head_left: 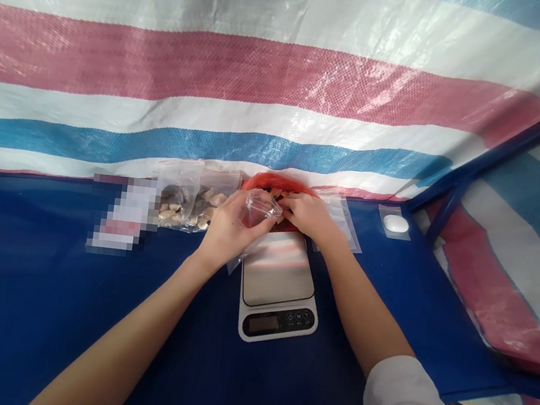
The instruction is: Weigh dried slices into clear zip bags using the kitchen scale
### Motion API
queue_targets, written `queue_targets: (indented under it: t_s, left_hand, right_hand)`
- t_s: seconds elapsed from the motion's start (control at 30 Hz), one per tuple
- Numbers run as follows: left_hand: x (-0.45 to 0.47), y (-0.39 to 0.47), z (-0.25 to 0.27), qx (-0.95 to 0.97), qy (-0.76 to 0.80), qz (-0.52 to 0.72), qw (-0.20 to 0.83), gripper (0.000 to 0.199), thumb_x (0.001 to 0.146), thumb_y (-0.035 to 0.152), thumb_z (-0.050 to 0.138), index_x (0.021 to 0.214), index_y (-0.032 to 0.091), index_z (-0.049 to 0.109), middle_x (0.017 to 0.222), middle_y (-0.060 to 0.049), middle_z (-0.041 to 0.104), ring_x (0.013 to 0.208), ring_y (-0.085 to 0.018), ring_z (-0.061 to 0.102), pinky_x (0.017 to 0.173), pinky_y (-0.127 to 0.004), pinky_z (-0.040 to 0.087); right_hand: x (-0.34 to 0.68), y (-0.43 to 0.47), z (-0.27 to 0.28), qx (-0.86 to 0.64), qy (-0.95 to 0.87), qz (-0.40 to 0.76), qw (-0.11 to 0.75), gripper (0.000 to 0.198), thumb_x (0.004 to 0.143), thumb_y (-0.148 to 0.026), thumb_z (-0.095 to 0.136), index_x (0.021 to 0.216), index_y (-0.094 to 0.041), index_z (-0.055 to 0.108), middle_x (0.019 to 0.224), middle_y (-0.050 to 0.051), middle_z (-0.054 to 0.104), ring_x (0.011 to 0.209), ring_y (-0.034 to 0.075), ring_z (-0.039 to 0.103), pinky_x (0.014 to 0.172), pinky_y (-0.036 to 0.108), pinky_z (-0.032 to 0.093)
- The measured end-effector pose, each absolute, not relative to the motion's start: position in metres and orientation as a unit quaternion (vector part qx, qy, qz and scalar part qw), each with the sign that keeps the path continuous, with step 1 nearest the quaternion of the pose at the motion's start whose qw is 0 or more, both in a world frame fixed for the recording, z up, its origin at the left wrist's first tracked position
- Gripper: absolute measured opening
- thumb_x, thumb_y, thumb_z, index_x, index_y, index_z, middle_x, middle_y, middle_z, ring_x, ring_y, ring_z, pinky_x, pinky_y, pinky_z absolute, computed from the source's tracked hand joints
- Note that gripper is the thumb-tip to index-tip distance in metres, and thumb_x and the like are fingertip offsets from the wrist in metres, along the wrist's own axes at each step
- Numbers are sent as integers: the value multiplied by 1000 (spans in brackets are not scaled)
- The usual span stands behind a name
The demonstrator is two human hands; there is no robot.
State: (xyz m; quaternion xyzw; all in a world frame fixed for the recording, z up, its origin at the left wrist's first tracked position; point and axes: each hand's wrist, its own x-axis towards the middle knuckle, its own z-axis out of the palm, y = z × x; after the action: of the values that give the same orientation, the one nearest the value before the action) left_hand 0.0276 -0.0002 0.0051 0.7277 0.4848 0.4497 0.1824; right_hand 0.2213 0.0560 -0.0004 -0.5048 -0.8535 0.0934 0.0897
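Red/wht/blue striped tarp [217, 70] behind, blue tabletop [192, 375], blue frame [505, 150] @ R

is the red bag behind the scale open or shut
Open: brown pieces show inside the red bag, and the right hand is at its mouth.

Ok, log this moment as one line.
left hand: holding clear bag | right hand: at red bag opening | scale: on red bag's near side | bags of chunks: beside left hand

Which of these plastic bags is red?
The red bag is behind the scale, with the right hand at its opening. The others are transparent: the small bag in the left hand, the filled bags at left, the flat bag at right.
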Motion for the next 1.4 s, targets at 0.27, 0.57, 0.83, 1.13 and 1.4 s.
queue_targets:
  t_s: [0.27,0.57,0.83,1.13,1.4]
  left_hand:
    - [28,-1,7,727,485,448,190,29,82,39,75,106,24,71,114,-6,76,110,-29,70,101,-45,56]
    - [25,2,6,725,474,458,199,31,81,43,75,103,22,71,112,-7,76,107,-28,71,99,-43,56]
    - [23,2,4,739,461,437,224,44,80,45,75,116,20,68,115,-11,74,106,-28,72,100,-45,55]
    - [29,0,5,780,393,422,244,30,83,35,73,109,20,68,102,-6,73,91,-22,70,85,-36,57]
    - [28,0,4,763,401,428,271,33,83,38,75,109,20,68,102,-7,73,92,-23,70,84,-36,57]
  right_hand:
    - [227,61,-9,-505,-831,154,175,20,94,-32,61,98,-24,79,105,5,78,92,18,70,79,27,47]
    - [235,61,0,-445,-801,283,285,18,89,-35,70,95,-22,80,101,5,80,92,19,72,83,29,54]
    - [243,45,37,-375,-768,368,366,22,82,-36,76,98,-20,80,100,5,79,93,22,73,88,36,58]
    - [225,25,61,-329,-866,271,262,15,90,-21,66,93,-23,80,105,2,78,97,18,71,91,30,53]
    - [222,23,60,-349,-862,272,246,18,90,-21,66,102,-26,79,111,0,77,97,18,71,89,28,53]
